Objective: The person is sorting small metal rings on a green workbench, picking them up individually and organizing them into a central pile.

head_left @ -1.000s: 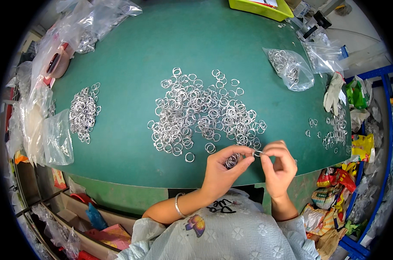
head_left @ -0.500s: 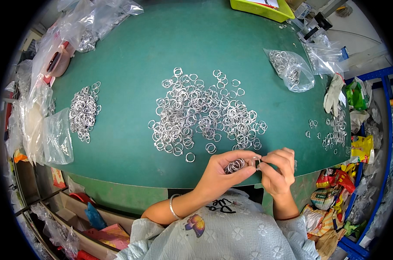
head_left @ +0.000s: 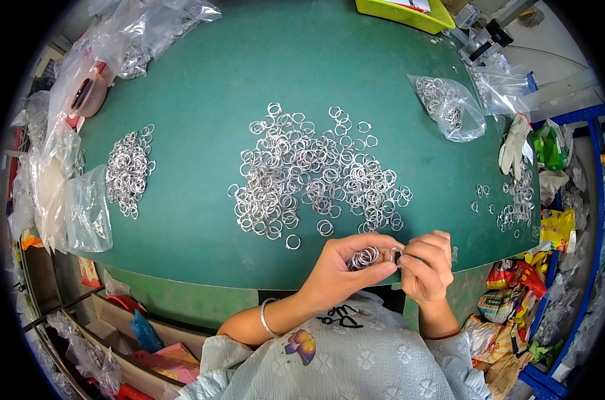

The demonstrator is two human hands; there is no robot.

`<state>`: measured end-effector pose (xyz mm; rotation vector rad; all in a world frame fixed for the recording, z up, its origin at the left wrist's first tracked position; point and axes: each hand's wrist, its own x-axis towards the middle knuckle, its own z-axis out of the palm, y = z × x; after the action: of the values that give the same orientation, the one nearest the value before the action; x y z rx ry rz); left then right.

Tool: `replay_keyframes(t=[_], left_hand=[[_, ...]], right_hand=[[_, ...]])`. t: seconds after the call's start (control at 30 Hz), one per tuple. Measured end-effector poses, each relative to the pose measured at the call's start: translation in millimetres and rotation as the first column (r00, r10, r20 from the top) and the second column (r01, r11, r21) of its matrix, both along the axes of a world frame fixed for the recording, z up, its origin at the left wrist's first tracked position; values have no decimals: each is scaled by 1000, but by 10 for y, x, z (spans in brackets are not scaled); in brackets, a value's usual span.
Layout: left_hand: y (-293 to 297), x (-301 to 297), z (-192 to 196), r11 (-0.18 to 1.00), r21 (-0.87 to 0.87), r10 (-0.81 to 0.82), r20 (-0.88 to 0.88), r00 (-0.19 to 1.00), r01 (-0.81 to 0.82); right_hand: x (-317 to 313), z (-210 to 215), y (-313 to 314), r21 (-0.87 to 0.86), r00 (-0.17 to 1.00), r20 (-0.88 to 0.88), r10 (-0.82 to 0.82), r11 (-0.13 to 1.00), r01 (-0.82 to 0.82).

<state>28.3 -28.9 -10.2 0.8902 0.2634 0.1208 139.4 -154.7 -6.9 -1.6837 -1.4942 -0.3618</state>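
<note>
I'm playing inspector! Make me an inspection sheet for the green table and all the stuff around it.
Surface: green table, ring piles on it.
Job's things: large ring pile in the middle; smaller ring pile at left.
Clutter: clear bag at left; bagged rings and pale glove at right; yellow-green tray at far edge.
Grips: left grip holds a ring cluster; right grip pinches a single ring at the left's fingertips.
Cables: thin dark line, upper right; can't tell if cable.
Surroundings: blue rack and colourful packages at right.
</note>
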Motion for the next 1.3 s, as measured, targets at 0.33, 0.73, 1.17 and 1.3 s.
replay_keyframes(t=[0.33,0.73,1.17,1.3], left_hand=[[8,-5,-6,999,-8,-31,26,999,31],[22,-15,30,996,86,-5,83,996,-2],[22,-19,61,985,165,27,105,994,-44],[16,-25,79,984,170,46,78,996,-59]], right_hand=[[-18,7,-19,8,1000,11,-3,1000,3],[-22,7,-32,23,1000,11,9,1000,-10],[-31,-1,-28,25,1000,-8,7,1000,-7],[-41,-22,-13,37,1000,-23,5,999,-5]])
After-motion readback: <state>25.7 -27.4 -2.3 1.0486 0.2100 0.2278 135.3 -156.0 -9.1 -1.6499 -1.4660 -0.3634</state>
